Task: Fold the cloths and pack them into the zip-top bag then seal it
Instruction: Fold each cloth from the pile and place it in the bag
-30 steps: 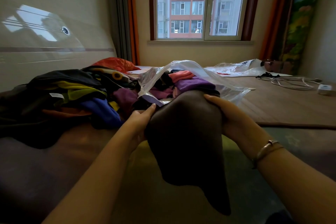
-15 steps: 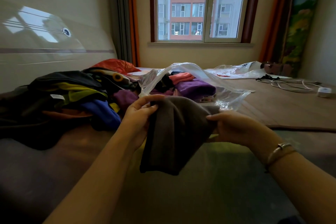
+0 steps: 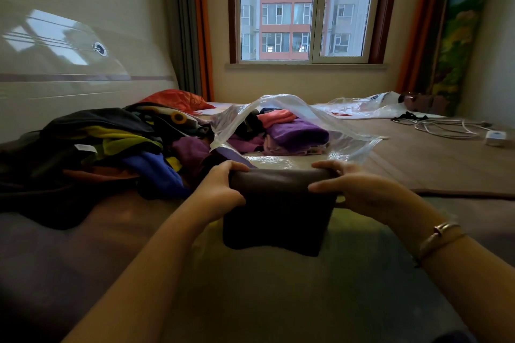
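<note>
Left hand (image 3: pixel 223 189) and right hand (image 3: pixel 354 189) grip folded brown cloth (image 3: pixel 278 209); bag (image 3: pixel 292 131) holds folded cloths

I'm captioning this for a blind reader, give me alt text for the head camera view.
Both hands, left hand and right hand, hold a folded dark brown cloth by its top fold above a bed, before an open clear zip-top bag holding a purple cloth; unfolded cloths are piled left.

White cables (image 3: pixel 446 128) and an adapter (image 3: pixel 496 137) lie below the window (image 3: pixel 303 8).
</note>
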`<action>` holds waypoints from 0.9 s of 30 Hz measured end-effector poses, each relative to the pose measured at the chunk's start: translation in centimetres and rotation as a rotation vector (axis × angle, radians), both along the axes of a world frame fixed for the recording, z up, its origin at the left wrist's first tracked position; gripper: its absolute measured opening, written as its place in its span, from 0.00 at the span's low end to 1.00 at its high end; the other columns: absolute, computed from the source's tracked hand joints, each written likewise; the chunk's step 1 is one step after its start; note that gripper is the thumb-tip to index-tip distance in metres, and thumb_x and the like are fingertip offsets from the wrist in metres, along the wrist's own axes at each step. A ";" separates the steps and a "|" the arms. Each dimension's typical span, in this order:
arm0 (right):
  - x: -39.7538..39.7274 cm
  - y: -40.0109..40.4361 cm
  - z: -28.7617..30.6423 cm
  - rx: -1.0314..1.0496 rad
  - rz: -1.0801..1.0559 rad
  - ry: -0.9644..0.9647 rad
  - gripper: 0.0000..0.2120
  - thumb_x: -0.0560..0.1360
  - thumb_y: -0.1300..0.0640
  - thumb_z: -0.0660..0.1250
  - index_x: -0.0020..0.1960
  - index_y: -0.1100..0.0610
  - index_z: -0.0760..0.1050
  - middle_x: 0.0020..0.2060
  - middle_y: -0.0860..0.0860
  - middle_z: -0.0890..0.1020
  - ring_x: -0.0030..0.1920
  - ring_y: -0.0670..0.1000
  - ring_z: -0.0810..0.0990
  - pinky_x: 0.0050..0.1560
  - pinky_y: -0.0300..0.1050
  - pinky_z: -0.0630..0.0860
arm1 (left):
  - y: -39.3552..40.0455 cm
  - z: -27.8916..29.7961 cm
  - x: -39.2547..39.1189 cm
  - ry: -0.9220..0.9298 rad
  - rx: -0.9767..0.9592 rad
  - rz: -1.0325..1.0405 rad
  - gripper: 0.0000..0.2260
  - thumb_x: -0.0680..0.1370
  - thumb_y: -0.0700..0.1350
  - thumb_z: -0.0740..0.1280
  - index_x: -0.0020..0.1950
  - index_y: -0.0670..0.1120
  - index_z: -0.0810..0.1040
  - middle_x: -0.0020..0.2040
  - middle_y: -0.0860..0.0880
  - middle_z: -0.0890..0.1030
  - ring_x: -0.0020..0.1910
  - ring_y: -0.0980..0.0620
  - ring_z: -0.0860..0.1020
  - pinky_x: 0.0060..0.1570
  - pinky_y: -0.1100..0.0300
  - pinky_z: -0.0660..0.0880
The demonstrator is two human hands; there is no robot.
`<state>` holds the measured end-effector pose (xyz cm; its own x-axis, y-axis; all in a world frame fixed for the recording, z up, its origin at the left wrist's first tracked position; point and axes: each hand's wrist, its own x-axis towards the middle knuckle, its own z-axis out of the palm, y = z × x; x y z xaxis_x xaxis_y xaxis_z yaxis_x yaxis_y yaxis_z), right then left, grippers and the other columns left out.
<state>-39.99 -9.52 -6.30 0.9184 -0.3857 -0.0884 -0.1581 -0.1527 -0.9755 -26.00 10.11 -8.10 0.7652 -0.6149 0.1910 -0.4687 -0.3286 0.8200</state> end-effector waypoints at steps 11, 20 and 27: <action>1.4 1.0 -1.9 -1.023 -0.124 0.206 0.16 0.71 0.59 0.67 0.58 0.54 0.72 0.58 0.54 0.66 0.57 0.59 0.73 0.61 0.56 0.73 | 0.0 -1.2 1.0 -0.242 0.102 0.152 0.14 0.71 0.38 0.72 0.54 0.50 0.78 0.53 0.47 0.78 0.53 0.50 0.77 0.53 0.56 0.76; 0.2 1.1 -0.8 -1.342 -0.352 0.074 0.10 0.75 0.56 0.67 0.56 0.53 0.74 0.67 0.52 0.64 0.52 0.56 0.77 0.50 0.53 0.79 | -0.7 -0.8 0.2 -0.219 -0.152 0.068 0.06 0.71 0.40 0.74 0.45 0.45 0.79 0.44 0.47 0.81 0.47 0.50 0.80 0.48 0.55 0.79; 2.6 2.4 -1.3 -1.097 -0.163 -0.153 0.07 0.74 0.60 0.66 0.52 0.55 0.74 0.46 0.52 0.79 0.45 0.52 0.81 0.47 0.53 0.80 | -2.3 0.2 -0.8 -0.098 -0.417 -0.014 0.08 0.73 0.40 0.72 0.46 0.53 0.78 0.45 0.54 0.80 0.47 0.57 0.79 0.48 0.63 0.77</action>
